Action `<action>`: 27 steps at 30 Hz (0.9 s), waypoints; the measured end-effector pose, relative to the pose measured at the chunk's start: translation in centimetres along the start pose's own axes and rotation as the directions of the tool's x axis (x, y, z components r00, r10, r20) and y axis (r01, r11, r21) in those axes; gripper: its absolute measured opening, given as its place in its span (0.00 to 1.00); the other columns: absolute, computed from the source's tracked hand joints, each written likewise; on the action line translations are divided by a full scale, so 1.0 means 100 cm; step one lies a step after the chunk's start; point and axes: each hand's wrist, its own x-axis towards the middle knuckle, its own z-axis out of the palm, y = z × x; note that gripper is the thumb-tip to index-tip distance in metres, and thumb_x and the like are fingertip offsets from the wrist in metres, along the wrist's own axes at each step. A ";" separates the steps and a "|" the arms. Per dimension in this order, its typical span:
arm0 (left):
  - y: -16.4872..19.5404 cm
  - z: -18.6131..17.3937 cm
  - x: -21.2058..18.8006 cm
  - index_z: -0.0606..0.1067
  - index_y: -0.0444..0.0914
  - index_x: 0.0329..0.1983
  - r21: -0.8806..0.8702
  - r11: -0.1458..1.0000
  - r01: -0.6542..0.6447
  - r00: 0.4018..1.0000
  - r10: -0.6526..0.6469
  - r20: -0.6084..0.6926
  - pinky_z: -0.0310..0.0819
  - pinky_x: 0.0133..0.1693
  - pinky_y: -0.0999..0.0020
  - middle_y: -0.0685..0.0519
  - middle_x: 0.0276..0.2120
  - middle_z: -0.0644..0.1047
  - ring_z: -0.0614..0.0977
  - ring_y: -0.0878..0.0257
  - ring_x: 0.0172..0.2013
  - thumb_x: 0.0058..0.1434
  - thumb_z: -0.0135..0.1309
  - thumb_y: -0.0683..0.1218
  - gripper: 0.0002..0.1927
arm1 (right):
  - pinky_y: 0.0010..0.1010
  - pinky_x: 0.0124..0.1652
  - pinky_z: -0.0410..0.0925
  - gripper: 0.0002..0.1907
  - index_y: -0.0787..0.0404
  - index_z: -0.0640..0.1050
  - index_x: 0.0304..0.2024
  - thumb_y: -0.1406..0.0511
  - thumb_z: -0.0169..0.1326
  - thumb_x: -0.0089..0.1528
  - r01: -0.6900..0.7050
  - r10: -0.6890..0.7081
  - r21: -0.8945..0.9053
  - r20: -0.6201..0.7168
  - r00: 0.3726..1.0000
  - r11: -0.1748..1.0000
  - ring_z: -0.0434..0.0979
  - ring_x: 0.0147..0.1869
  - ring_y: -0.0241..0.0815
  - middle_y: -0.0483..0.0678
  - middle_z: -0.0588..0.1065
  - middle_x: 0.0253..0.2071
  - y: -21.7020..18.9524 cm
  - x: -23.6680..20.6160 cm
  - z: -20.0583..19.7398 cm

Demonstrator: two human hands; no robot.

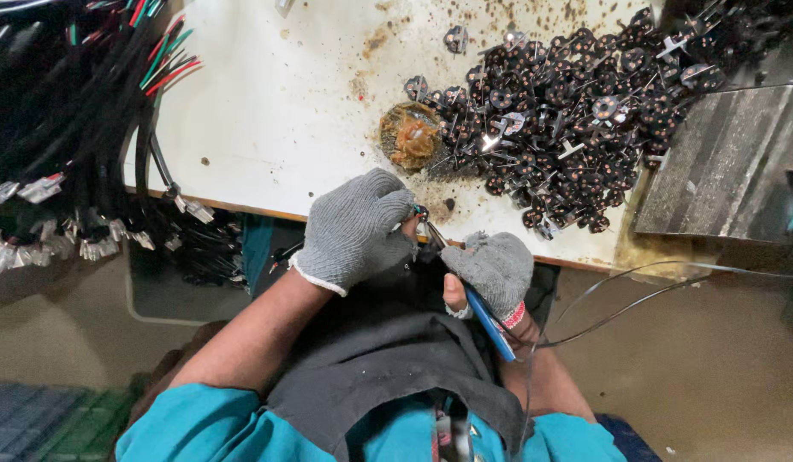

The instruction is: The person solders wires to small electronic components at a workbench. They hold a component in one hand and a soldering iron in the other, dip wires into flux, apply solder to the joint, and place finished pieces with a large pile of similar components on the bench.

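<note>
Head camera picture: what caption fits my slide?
Gloved left hand pinches a small part beside blue-handled soldering iron in right hand, near black parts.

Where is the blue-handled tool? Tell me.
In the head view, the blue-handled tool sits in the gloved right hand, lower centre, its tip meeting the left hand.

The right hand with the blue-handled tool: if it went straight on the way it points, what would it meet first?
The right hand aims its tool up-left, so it would likely meet the small part pinched in the left hand.
</note>
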 end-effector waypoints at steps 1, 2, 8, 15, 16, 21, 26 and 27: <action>0.000 0.000 0.000 0.78 0.42 0.30 0.005 1.000 0.001 1.000 -0.001 0.007 0.74 0.33 0.55 0.50 0.35 0.77 0.81 0.51 0.34 0.55 0.61 0.50 0.08 | 0.41 0.34 0.66 0.10 0.51 0.84 0.35 0.58 0.58 0.55 0.009 -0.009 0.012 -0.019 1.000 1.000 0.76 0.29 0.51 0.45 0.74 0.24 0.001 0.001 0.001; 0.000 0.000 0.001 0.78 0.42 0.30 0.010 1.000 0.002 1.000 -0.002 0.011 0.74 0.32 0.55 0.51 0.35 0.77 0.80 0.51 0.33 0.55 0.61 0.50 0.08 | 0.41 0.33 0.66 0.09 0.52 0.84 0.36 0.59 0.58 0.55 0.011 -0.008 0.054 -0.055 0.998 0.999 0.76 0.30 0.50 0.45 0.74 0.25 0.001 0.001 0.000; -0.001 0.001 0.000 0.78 0.43 0.31 0.026 1.000 -0.009 1.000 0.009 -0.006 0.74 0.32 0.55 0.50 0.35 0.77 0.80 0.51 0.33 0.55 0.62 0.50 0.08 | 0.42 0.35 0.67 0.10 0.57 0.82 0.37 0.60 0.57 0.58 0.004 0.015 0.145 -0.134 0.991 0.989 0.76 0.31 0.51 0.48 0.75 0.28 -0.006 0.010 -0.004; -0.002 0.003 -0.001 0.77 0.42 0.30 0.000 1.000 -0.020 0.999 0.020 -0.040 0.75 0.33 0.56 0.51 0.35 0.77 0.81 0.51 0.33 0.54 0.61 0.48 0.06 | 0.42 0.36 0.68 0.10 0.57 0.82 0.37 0.60 0.56 0.58 -0.013 0.036 0.183 -0.121 0.992 0.983 0.76 0.31 0.51 0.47 0.75 0.28 -0.008 0.011 -0.009; -0.001 0.003 -0.001 0.77 0.42 0.30 0.012 1.000 -0.016 0.999 0.017 -0.035 0.74 0.33 0.56 0.51 0.35 0.77 0.81 0.51 0.33 0.54 0.62 0.48 0.06 | 0.42 0.36 0.68 0.10 0.57 0.82 0.37 0.60 0.56 0.59 0.002 0.028 0.204 -0.144 0.989 0.979 0.76 0.31 0.50 0.47 0.75 0.28 -0.007 0.012 -0.008; -0.001 0.004 -0.001 0.78 0.42 0.30 0.032 0.999 -0.005 0.999 0.006 -0.034 0.74 0.32 0.55 0.50 0.34 0.77 0.81 0.51 0.32 0.53 0.62 0.48 0.06 | 0.42 0.36 0.68 0.09 0.56 0.82 0.36 0.60 0.56 0.59 0.005 0.024 0.191 -0.152 0.988 0.982 0.77 0.32 0.51 0.48 0.76 0.29 -0.008 0.012 -0.006; 0.000 0.004 -0.001 0.77 0.43 0.29 0.022 1.000 -0.003 0.999 0.003 -0.040 0.75 0.32 0.56 0.51 0.34 0.77 0.81 0.51 0.33 0.53 0.62 0.47 0.05 | 0.43 0.36 0.68 0.10 0.56 0.82 0.35 0.58 0.56 0.59 -0.022 0.040 0.184 -0.091 0.995 0.983 0.77 0.32 0.51 0.48 0.76 0.28 -0.009 0.011 -0.010; 0.000 0.004 -0.001 0.77 0.43 0.29 0.022 1.000 0.004 0.999 -0.003 -0.037 0.75 0.32 0.56 0.51 0.34 0.77 0.81 0.51 0.32 0.53 0.62 0.47 0.05 | 0.43 0.36 0.68 0.10 0.56 0.82 0.35 0.58 0.56 0.59 -0.031 0.045 0.187 -0.075 0.996 0.982 0.77 0.32 0.51 0.48 0.76 0.28 -0.009 0.011 -0.010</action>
